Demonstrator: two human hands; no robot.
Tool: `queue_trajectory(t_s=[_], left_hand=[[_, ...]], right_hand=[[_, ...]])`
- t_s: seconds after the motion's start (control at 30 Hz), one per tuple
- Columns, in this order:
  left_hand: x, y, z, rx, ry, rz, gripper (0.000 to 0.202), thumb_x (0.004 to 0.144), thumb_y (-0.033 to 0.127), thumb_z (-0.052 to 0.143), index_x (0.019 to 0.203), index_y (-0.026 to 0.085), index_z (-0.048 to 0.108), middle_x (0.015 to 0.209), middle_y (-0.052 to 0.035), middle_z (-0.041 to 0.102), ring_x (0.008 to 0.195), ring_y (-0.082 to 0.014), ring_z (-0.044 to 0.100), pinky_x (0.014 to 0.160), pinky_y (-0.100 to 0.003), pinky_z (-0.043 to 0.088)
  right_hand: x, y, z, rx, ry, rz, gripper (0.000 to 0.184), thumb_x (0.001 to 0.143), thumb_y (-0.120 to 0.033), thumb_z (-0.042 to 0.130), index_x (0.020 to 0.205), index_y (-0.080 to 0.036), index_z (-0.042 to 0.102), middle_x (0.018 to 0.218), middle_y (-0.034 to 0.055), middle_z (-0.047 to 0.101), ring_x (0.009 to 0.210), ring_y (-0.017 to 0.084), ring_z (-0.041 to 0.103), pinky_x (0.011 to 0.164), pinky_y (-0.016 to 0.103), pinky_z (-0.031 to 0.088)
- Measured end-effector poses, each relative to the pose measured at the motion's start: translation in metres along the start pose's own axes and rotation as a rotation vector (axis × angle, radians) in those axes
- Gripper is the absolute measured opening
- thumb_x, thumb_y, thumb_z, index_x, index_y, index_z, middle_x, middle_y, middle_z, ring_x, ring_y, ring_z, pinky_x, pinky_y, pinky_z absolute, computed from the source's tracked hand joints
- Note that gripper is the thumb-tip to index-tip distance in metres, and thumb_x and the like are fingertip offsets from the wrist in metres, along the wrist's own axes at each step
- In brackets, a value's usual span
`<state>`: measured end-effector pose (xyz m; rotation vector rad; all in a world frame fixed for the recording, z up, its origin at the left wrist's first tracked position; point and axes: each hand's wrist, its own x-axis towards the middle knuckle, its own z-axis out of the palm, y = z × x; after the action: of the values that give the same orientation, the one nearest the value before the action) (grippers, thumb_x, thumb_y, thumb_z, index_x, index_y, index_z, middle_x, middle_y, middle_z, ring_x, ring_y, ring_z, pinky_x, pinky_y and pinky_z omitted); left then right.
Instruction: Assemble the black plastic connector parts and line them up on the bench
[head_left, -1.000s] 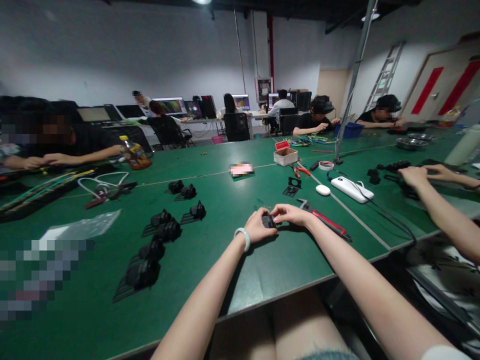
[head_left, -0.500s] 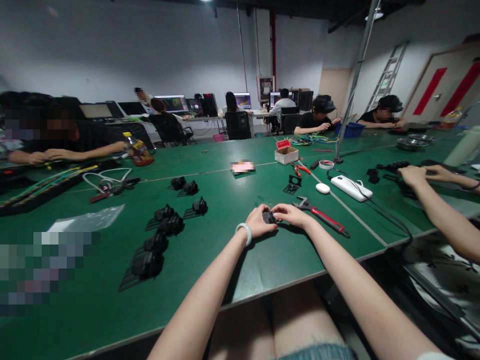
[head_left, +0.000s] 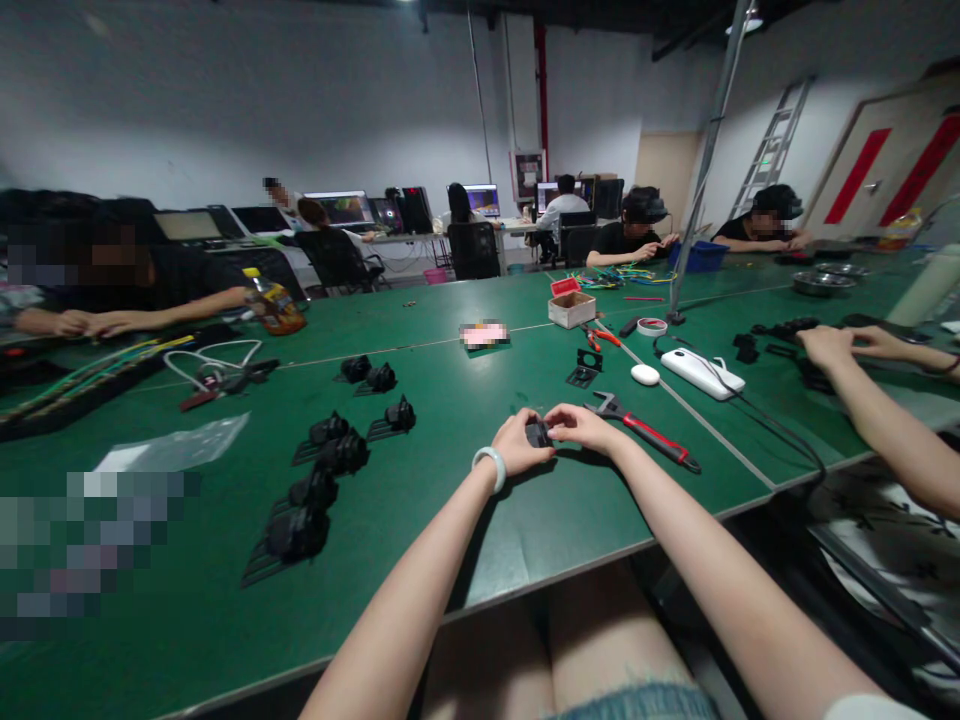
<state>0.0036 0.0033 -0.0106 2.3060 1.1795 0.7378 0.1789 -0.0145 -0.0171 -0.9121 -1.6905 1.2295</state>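
Observation:
Low over the green table [head_left: 420,540], both my hands close round one small black plastic part [head_left: 538,433]. My left hand [head_left: 519,442], with a pale bangle at its wrist, grips it from the left. Fingers of my right hand [head_left: 581,428] pinch its right side; my fingers cover much of the part. An adjustable wrench [head_left: 645,432] with a red and black handle lies just right of my right hand. Beyond it a black bracket [head_left: 586,366] rests on the table. To the left stand several black assemblies [head_left: 296,530] with slotted flat plates.
Pliers [head_left: 604,337], a small box [head_left: 572,309], a white oval object [head_left: 645,375], a tape roll [head_left: 652,327] and a white power bank [head_left: 703,373] with a cable lie ahead right. A metal pole [head_left: 705,170] rises beyond. A co-worker's hands [head_left: 832,350] work at the right.
My hands keep hold of the black part in nearly the same place, with only slight finger shifts. The whole view has moved a little.

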Motion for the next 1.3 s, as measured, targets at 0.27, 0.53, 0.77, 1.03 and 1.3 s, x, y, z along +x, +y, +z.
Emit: queue_trajectory(t_s=[0.27, 0.53, 0.77, 1.03, 1.3], left_hand=[[0.0, 0.0, 0.001, 0.001, -0.003, -0.003, 0.051, 0.05, 0.037, 0.067, 0.093, 0.017, 0.049, 0.081, -0.002, 0.054, 0.074, -0.0177, 0.051, 0.065, -0.029, 0.04], [0.001, 0.003, 0.0, 0.002, -0.004, -0.013, 0.049, 0.049, 0.036, 0.067, 0.09, 0.017, 0.05, 0.08, -0.0018, 0.055, 0.074, -0.0179, 0.051, 0.065, -0.029, 0.04], [0.0, 0.005, -0.001, 0.007, 0.003, -0.009, 0.05, 0.048, 0.037, 0.067, 0.091, 0.017, 0.049, 0.081, -0.0019, 0.055, 0.075, -0.0183, 0.052, 0.067, -0.03, 0.041], [-0.001, 0.008, -0.005, 0.02, -0.007, -0.008, 0.049, 0.049, 0.038, 0.067, 0.089, 0.018, 0.049, 0.082, -0.0022, 0.055, 0.076, -0.0191, 0.052, 0.067, -0.03, 0.041], [-0.003, 0.006, -0.009, 0.042, -0.009, 0.007, 0.047, 0.051, 0.038, 0.065, 0.09, 0.02, 0.048, 0.08, -0.0014, 0.054, 0.074, -0.0186, 0.051, 0.065, -0.029, 0.04]], right_hand=[[-0.005, -0.002, 0.001, 0.099, -0.055, -0.048, 0.046, 0.056, -0.023, 0.069, 0.096, -0.017, 0.047, 0.09, 0.0027, 0.053, 0.076, 0.012, 0.051, 0.07, 0.027, 0.041], [-0.006, -0.001, 0.0, 0.038, -0.052, -0.071, 0.041, 0.06, -0.023, 0.066, 0.095, -0.017, 0.048, 0.089, 0.0031, 0.053, 0.079, 0.014, 0.051, 0.072, 0.028, 0.041], [-0.005, -0.003, 0.001, 0.039, -0.058, -0.063, 0.043, 0.058, -0.023, 0.067, 0.095, -0.017, 0.048, 0.09, 0.0028, 0.053, 0.077, 0.013, 0.051, 0.07, 0.027, 0.042], [-0.001, -0.004, 0.0, 0.064, -0.054, -0.032, 0.041, 0.054, -0.026, 0.07, 0.088, -0.015, 0.048, 0.082, 0.0011, 0.054, 0.069, 0.011, 0.051, 0.064, 0.026, 0.041], [0.013, -0.007, -0.007, 0.144, -0.187, 0.056, 0.043, 0.049, -0.025, 0.073, 0.081, -0.016, 0.045, 0.07, -0.0031, 0.054, 0.061, 0.009, 0.051, 0.056, 0.022, 0.039]])
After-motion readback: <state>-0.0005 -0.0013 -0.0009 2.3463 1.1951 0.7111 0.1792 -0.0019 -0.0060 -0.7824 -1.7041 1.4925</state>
